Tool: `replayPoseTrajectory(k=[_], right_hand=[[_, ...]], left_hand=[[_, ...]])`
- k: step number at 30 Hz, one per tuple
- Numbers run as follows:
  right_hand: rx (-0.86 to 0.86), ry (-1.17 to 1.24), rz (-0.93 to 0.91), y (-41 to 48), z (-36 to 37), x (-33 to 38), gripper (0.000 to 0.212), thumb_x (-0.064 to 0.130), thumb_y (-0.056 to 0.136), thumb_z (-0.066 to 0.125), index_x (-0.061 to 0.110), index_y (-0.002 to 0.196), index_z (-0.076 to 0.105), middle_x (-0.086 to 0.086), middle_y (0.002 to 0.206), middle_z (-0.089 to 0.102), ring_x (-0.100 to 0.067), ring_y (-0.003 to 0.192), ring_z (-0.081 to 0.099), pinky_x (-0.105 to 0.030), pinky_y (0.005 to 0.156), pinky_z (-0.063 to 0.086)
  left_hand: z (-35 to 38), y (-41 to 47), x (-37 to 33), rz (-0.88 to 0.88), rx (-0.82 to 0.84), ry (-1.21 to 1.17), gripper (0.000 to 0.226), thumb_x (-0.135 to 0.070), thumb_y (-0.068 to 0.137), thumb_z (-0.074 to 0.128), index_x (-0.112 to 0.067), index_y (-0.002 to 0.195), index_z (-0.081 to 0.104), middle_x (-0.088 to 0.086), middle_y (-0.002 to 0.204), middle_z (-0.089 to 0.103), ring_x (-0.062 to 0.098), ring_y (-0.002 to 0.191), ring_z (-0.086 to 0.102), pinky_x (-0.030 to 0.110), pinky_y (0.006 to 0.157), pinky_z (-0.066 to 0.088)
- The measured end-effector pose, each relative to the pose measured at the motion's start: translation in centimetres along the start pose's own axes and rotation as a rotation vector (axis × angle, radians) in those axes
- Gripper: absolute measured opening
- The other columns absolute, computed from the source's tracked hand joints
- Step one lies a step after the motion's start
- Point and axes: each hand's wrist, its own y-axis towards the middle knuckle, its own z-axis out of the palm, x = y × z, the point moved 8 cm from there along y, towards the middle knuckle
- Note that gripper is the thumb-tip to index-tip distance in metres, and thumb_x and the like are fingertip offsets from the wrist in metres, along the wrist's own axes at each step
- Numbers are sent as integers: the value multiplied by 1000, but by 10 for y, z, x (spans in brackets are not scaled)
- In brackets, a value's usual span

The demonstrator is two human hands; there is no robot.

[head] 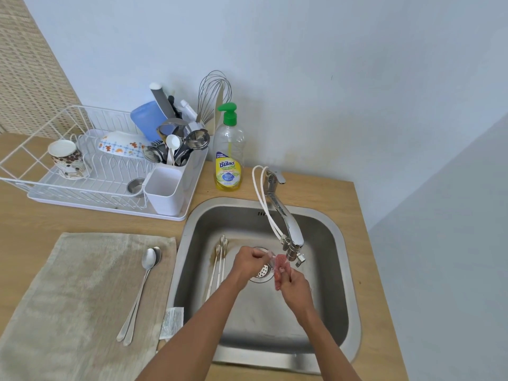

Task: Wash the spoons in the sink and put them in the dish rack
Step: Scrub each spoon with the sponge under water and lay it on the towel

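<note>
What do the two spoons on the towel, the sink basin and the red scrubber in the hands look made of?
The spoons are likely polished stainless steel: mirror-bright bowls reflecting light. The sink is probably brushed stainless steel: dull grey sheen with brownish staining on its floor. The scrubber is seemingly red plastic netting, an open weave showing, though blur leaves it uncertain.
</note>
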Motion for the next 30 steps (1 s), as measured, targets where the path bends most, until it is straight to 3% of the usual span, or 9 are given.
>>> replayPoseTrajectory(k=[3,6,9,12,15,17,21,24,30], right_hand=[[72,64,32,1,2,-2,41,28,106,38,21,70,56,7,60,58,-10,54,48,-27,57,39],[131,96,53,-2,-2,-5,37,25,106,40,20,72,54,11,49,53,-6,45,43,-21,46,37],[165,92,53,-3,-6,-6,35,25,106,40,19,75,54,11,43,53,-7,43,41,-18,39,34],[130,93,4,3,-9,-2,35,23,106,42,19,76,60,8,56,59,-9,53,50,-22,51,43],[79,57,-33,11,-11,-1,39,20,105,42,20,71,63,6,59,62,-11,59,55,-29,64,46],[83,22,-33,15,-7,-3,40,22,104,42,18,69,62,3,62,63,-14,58,53,-30,60,43],[89,9,-7,11,-2,-12,39,30,105,41,20,76,64,5,64,65,-10,57,55,-26,57,42],[85,25,-4,4,-9,-23,41,32,106,40,22,71,59,6,60,61,-8,52,51,-27,55,40],[243,134,213,-8,-16,-53,36,33,106,40,11,83,56,0,55,47,-7,37,36,-20,38,28]], left_hand=[[-6,9,3,-8,-108,-21,12,-24,85,77,-13,82,81,-2,76,76,8,62,61,21,63,47],[-18,18,2,-15,-213,-110,14,-22,85,77,-9,88,79,-1,75,74,8,52,64,25,54,55],[-25,25,4,-38,-272,-157,18,-22,86,75,-5,91,78,6,78,76,20,61,72,35,64,63],[-20,30,10,-98,-233,-309,11,-11,91,70,-1,92,72,13,78,73,23,62,71,27,55,60],[5,23,16,-146,-32,-339,12,-10,91,69,2,92,72,14,79,73,17,63,70,21,58,58],[18,14,20,-154,31,-333,17,-13,88,73,3,93,75,11,81,75,14,65,70,20,63,59],[22,9,23,-166,-73,-366,13,-15,83,79,-2,88,77,2,72,72,11,62,63,15,56,53],[31,5,22,-183,-75,-436,13,-13,85,76,-2,91,75,5,73,73,12,59,67,18,56,56],[43,-3,18,-196,-63,-570,5,-7,89,72,-5,89,67,16,87,72,31,72,72,30,60,63]])
